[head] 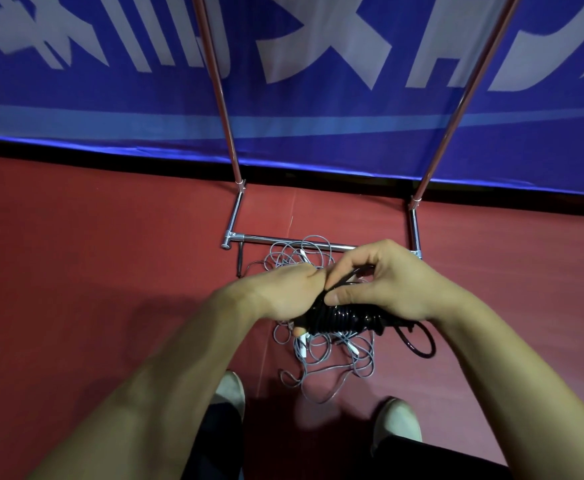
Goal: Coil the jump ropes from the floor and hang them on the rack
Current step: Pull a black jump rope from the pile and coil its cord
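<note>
A black jump rope [344, 317], wound into a tight bundle, is held between both hands at mid-frame. My left hand [283, 292] grips its left end. My right hand [384, 282] curls over the right side and pinches a strand of the rope between thumb and fingers. A loose loop of the black rope [422, 344] hangs below my right wrist. On the red floor beneath lies a tangle of grey jump ropes [321, 358] with white handles. The metal rack [235, 216] stands just behind, its two poles rising out of the top of the view.
A blue banner with white lettering [110, 98] runs along the wall behind the rack. A dark handle [239, 263] lies on the floor by the rack's left foot. My two light shoes [229, 393] stand on the red floor close to the tangle.
</note>
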`<state>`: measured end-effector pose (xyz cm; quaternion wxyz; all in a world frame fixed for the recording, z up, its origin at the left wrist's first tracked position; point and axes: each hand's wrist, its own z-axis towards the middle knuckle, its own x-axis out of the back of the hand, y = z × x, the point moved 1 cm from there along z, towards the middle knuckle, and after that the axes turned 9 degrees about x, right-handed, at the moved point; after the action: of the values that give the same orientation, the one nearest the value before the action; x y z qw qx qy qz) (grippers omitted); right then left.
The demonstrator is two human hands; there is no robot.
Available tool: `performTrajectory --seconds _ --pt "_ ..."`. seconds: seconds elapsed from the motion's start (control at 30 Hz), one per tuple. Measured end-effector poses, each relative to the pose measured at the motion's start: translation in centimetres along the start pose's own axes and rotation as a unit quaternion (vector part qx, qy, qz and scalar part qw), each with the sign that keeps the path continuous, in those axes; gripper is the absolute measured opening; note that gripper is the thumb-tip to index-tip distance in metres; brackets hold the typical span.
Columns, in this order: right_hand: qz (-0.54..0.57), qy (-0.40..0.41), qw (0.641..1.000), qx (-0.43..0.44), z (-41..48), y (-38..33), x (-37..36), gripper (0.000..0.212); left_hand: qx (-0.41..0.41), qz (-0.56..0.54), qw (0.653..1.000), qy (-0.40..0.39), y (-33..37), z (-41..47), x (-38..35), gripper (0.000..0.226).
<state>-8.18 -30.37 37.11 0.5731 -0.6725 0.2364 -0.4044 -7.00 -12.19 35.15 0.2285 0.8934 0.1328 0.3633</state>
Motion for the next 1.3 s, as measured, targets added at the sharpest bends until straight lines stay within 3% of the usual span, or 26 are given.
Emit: performTrajectory --seconds 0.1,0.2,0.27,0.37,0.43,0.53,0.63,0.7,0.77,0.9,1.03,1.13,1.2,1.27,1.3 --pt "0.014 0.02 1.0 0.004 0.1 0.8 -0.2 0.014 0.008 -0.061 0.998 0.004 -0.6 0.3 0.2 0.051" --pt "0.108 0.139 0.984 -0.032 0.4 1.4 -0.8 0.016 0.035 -0.229 0.972 0.045 -1.1 0.6 0.7 0.04" --pt "0.155 0.209 0.965 -0.032 0.8 1.3 -1.3 0.018 0.021 -0.286 0.952 0.106 -0.9 0.8 0.8 0.044" --pt "0.11 0.29 0.951 -0.005 1.6 0.8 -1.8 0.014 0.019 -0.315 0.922 0.222 -0.7 1.3 0.8 0.055" --pt "0.022 0.348 0.937 0.013 1.9 0.6 -1.7 0.015 0.005 -0.421 0.878 0.229 0.2 1.3 0.6 0.046" --pt "-0.109 0.401 0.909 0.034 2.0 0.4 -2.3 0.015 0.012 -0.582 0.797 0.161 2.8 0.7 -1.1 0.026" --pt "-0.189 0.386 0.9 0.066 2.2 0.4 -4.0 0.011 0.048 -0.727 0.679 0.088 4.2 0.1 -2.3 0.04" --pt "-0.233 0.343 0.905 0.096 2.4 0.3 -4.8 0.01 0.076 -0.757 0.643 0.088 3.8 -0.1 -1.9 0.048" --pt "-0.221 0.294 0.922 0.123 2.5 -0.3 -4.6 0.006 0.079 -0.735 0.663 0.12 3.1 0.0 -1.2 0.044" --pt "-0.102 0.237 0.96 0.107 1.7 -1.8 -2.4 0.004 -0.001 -0.56 0.786 0.263 2.2 0.3 -0.2 0.037" --pt "-0.002 0.286 0.953 0.101 0.8 -3.0 -0.2 0.008 -0.054 -0.417 0.866 0.269 1.9 -0.4 0.7 0.043" --pt "0.112 0.318 0.939 0.07 -0.1 -2.7 1.7 0.009 -0.082 -0.41 0.881 0.22 2.1 -0.9 0.8 0.042" --pt "0.218 0.261 0.94 0.038 -0.6 -2.3 2.0 0.013 -0.095 -0.474 0.858 0.173 2.6 -1.1 0.6 0.04" --pt "0.239 0.234 0.942 0.033 -0.7 -2.0 1.7 0.017 -0.083 -0.528 0.83 0.159 3.1 -1.2 0.6 0.043" --pt "0.235 0.243 0.94 0.04 -0.6 -2.1 1.5 0.019 -0.075 -0.508 0.838 0.184 3.0 -1.2 0.7 0.045"
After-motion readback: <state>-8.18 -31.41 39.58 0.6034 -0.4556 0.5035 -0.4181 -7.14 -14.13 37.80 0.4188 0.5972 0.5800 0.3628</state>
